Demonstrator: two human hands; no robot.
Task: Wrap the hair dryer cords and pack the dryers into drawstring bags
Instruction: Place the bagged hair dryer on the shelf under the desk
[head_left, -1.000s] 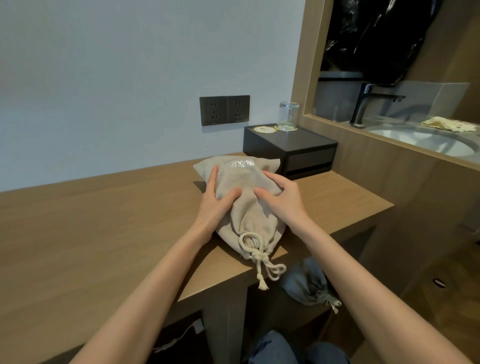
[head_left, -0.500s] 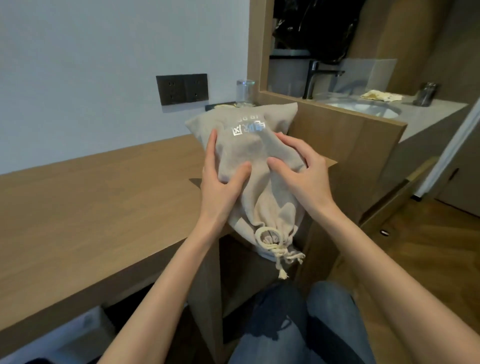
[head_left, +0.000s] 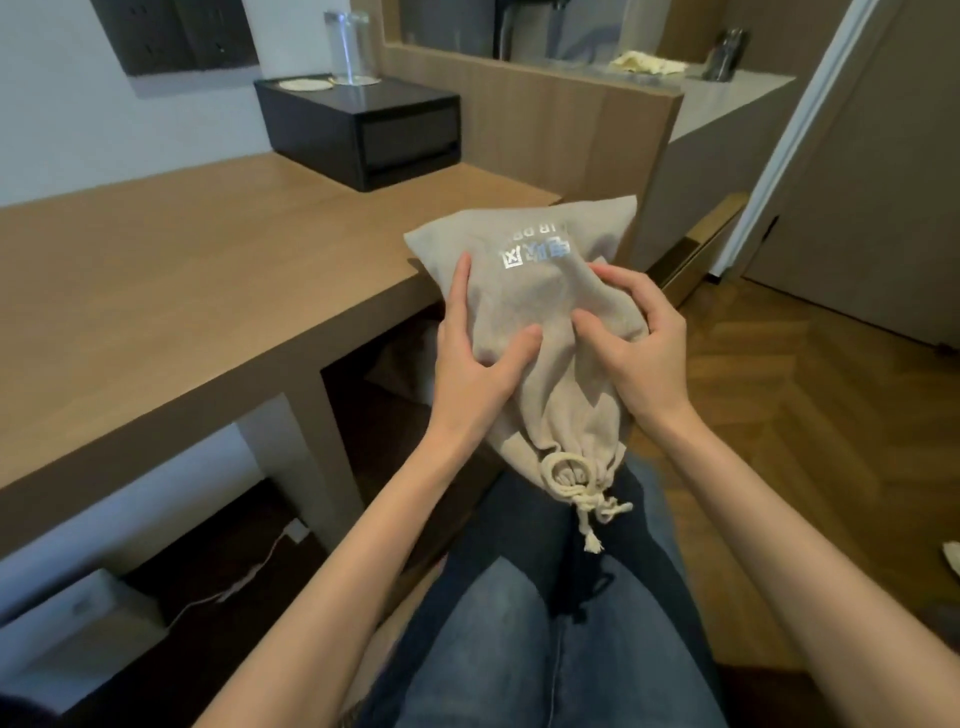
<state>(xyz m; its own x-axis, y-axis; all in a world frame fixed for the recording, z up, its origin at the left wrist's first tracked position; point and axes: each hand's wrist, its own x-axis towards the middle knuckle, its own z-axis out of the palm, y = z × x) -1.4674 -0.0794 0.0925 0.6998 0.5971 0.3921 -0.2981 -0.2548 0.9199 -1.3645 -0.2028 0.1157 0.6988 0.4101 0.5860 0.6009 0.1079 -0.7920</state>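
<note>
Currently, left hand (head_left: 471, 375) and right hand (head_left: 640, 364) hold the drawstring bag (head_left: 561, 415) at frame centre, both grips curled round it.

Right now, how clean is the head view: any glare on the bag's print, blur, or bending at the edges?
Head view: glare washes out part of the silver print on the drawstring bag; the left hand and right hand gripping it look slightly soft; wide-angle distortion bows the door frame at right; the space under the desk is in deep shadow.
</note>
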